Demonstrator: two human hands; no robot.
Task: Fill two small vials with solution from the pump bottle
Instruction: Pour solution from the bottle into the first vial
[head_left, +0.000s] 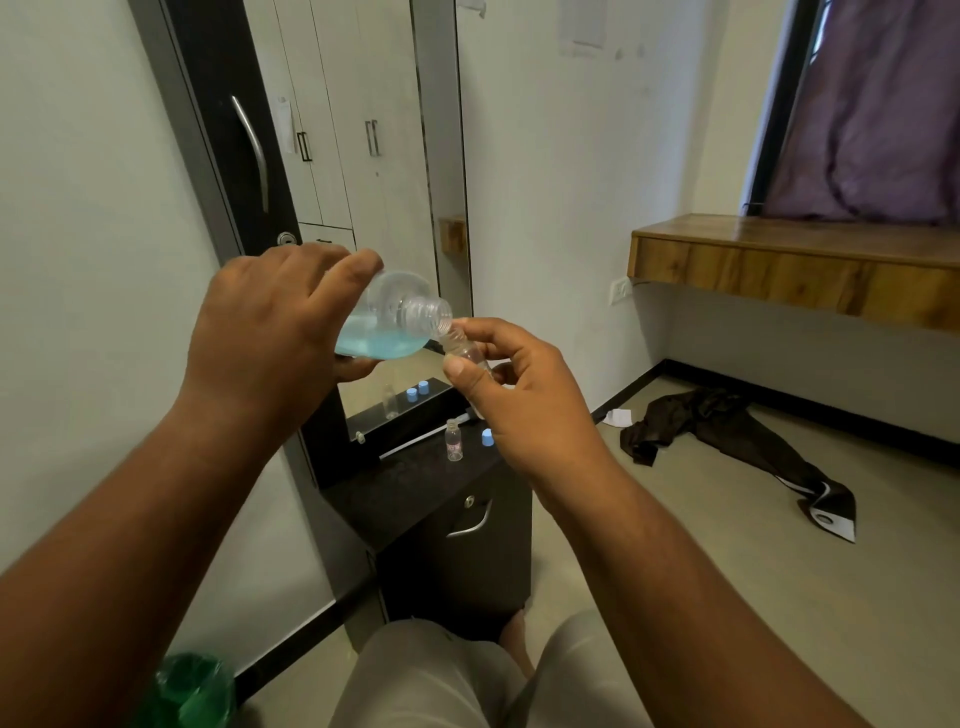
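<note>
My left hand (270, 322) grips a clear bottle (395, 322) with blue solution, tipped on its side, its pump top off and its open threaded neck pointing right. My right hand (524, 395) holds a small clear vial (465, 353), tilted, its mouth touching the bottle's neck. A second small vial (454, 440) stands upright and uncapped on the dark cabinet top (405, 483). A blue cap (487, 437) lies beside it, partly behind my right hand. The pump head is not in sight.
A tall mirror (374, 182) behind the cabinet reflects a vial and two blue caps. The cabinet has a drawer with a metal handle (472, 522). Dark cloth (727, 431) lies on the floor to the right. A wooden shelf (795, 265) juts from the right wall. A green bin (192, 691) is low left.
</note>
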